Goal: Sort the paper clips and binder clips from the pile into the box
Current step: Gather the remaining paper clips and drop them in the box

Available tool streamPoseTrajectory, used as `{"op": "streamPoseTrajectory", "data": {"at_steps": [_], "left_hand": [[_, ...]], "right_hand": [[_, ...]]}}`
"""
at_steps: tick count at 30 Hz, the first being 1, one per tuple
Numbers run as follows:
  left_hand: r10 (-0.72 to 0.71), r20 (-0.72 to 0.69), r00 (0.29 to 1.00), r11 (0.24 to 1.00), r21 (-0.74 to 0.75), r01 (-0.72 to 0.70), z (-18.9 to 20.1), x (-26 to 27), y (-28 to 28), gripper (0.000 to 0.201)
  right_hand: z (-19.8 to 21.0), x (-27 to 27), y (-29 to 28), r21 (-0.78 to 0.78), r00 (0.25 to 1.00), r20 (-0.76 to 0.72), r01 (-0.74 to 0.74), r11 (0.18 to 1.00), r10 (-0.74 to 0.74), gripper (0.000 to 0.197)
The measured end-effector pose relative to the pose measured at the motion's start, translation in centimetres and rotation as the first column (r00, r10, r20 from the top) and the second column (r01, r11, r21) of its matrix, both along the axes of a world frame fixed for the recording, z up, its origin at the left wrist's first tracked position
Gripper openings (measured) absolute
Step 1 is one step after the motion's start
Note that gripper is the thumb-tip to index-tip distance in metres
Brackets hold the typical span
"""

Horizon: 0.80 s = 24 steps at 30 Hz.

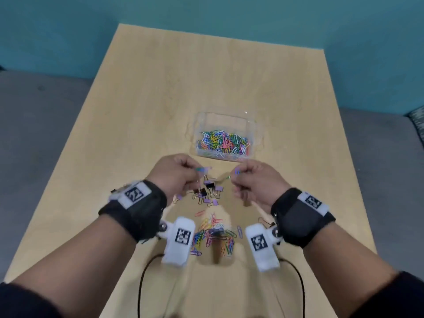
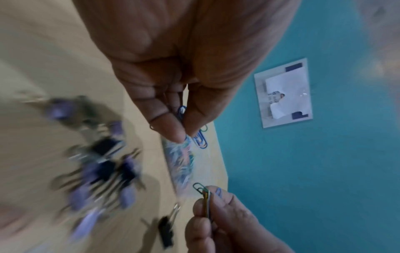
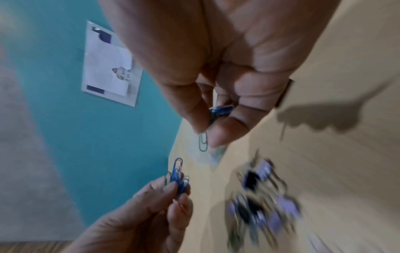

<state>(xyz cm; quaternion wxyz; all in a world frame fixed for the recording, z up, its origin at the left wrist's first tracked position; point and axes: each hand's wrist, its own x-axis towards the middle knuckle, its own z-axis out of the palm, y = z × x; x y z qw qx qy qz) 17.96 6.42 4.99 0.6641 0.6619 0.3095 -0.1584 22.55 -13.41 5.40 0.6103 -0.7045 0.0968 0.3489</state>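
1. Both hands are being held up over the worktop (image 1: 146, 92), just short of the box (image 1: 226, 137).
2. A small bunch of paper clips (image 2: 200, 137) is being pinched between thumb and fingertips of the left hand (image 1: 176, 174); blue and green ones are sticking out of the grip.
3. Another little bunch of clips (image 2: 206, 196) is being gripped by the right hand (image 1: 255, 182), fingers curled tight round it, with a dark green one hanging below the fingertips in the right wrist view.
4. Plenty of coloured paper clips are already lying in the clear box beyond the hands.
5. Binder clips (image 1: 207, 191), purple and black, are being left scattered on the worktop between and just below the two hands.
6. A loose pile of coloured paper clips (image 1: 213, 235) is lying nearer the person, between the wrists.
7. One stray binder clip (image 1: 263, 221) is sitting by the right wrist.
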Motion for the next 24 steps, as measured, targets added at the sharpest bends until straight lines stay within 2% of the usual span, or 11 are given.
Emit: {"op": "streamPoseTrajectory", "data": {"at_steps": [3, 7, 9, 10, 12, 14, 15, 17, 19, 22, 24], "left_hand": [[0.010, 0.122, 0.993, 0.994, 0.107, -0.023, 1.5, 4.8, -0.3, 0.022], [-0.142, 0.173, 0.975, 0.960, 0.264, 0.093, 2.1, 9.1, -1.2, 0.025], [-0.258, 0.139, 0.956, 0.901, 0.391, 0.186, 1.8, 9.3, -0.9, 0.024], [-0.301, 0.123, 0.946, 0.859, 0.465, 0.213, 1.9, 8.8, -0.6, 0.028], [-0.304, 0.132, 0.944, 0.828, 0.526, 0.193, 1.8, 6.6, 0.4, 0.032], [-0.259, 0.141, 0.955, 0.873, 0.458, 0.170, 1.5, 2.7, 1.0, 0.027], [-0.245, 0.120, 0.962, 0.913, 0.363, 0.187, 1.1, 0.4, 1.2, 0.026], [-0.291, 0.018, 0.957, 0.953, 0.093, 0.288, 0.0, -4.4, 0.9, 0.017], [-0.380, -0.111, 0.918, 0.922, -0.128, 0.366, -1.4, -8.7, 0.0, 0.010], [-0.411, -0.176, 0.894, 0.910, -0.130, 0.393, -3.6, -12.6, -1.9, 0.011], [-0.334, -0.115, 0.935, 0.943, -0.031, 0.333, -4.6, -13.1, -2.8, 0.013]], "right_hand": [[1.3, 4.2, 1.2, -0.166, 0.980, 0.197, 0.022, 0.986, 0.011, 0.020], [2.2, 7.6, 3.1, -0.340, 0.935, 0.317, -0.043, 0.939, 0.158, 0.006], [2.5, 8.0, 3.1, -0.580, 0.865, 0.331, -0.129, 0.804, 0.377, 0.030], [2.7, 7.7, 2.6, -0.652, 0.828, 0.359, -0.107, 0.751, 0.430, 0.037], [3.0, 5.9, 1.1, -0.624, 0.799, 0.447, -0.044, 0.780, 0.402, 0.030], [1.9, 2.7, -0.6, -0.519, 0.818, 0.448, -0.091, 0.850, 0.361, 0.013], [1.4, 0.5, -1.3, -0.487, 0.837, 0.382, -0.178, 0.855, 0.391, 0.011], [-0.1, -3.9, -2.6, -0.403, 0.857, 0.161, -0.396, 0.825, 0.489, 0.014], [-1.3, -8.0, -3.4, -0.274, 0.819, -0.052, -0.563, 0.780, 0.572, 0.013], [-3.1, -11.7, -3.0, -0.208, 0.741, -0.121, -0.669, 0.713, 0.660, 0.013], [-4.1, -12.2, -1.7, -0.214, 0.779, -0.052, -0.620, 0.755, 0.625, 0.011]]}}
